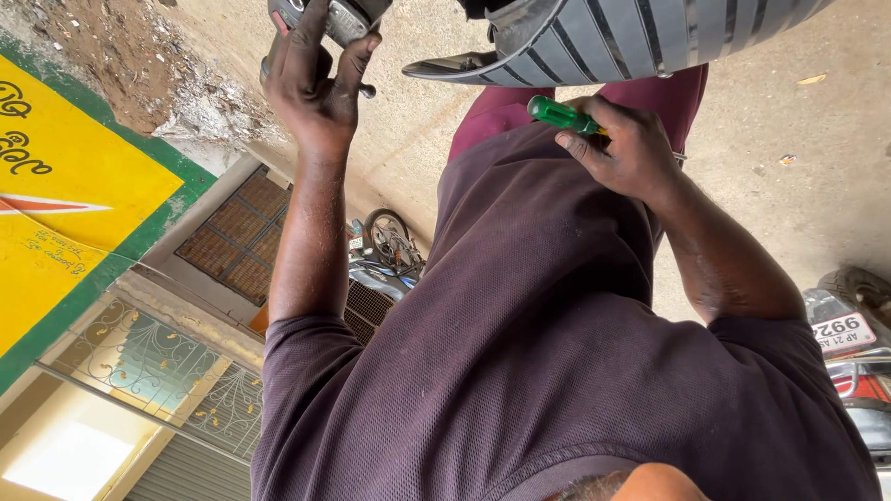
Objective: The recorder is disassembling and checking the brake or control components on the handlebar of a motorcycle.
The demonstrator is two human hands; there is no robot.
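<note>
Screwdriver (560, 114) w/ green handle pinched in right hand (631, 148) at 1 o'clock, kept ready nr striped panel (594, 37). I read left hand (311, 88) at 11 as clamped round dark part (348, 19), prob steadying it.

Frame reads upside down (camera tipped past the torso). Person's torso (557, 353) fills the centre. Hand (316, 79) at upper left rests its fingers on a small device (348, 17) at the top edge. Other hand (631, 148), right of centre, wraps a screwdriver handle (560, 114), just below a ribbed panel (613, 37). Parked motorcycle (385, 255) lies between arm and torso, signboard (65, 195) far left, second vehicle (854, 353) at right edge.
</note>
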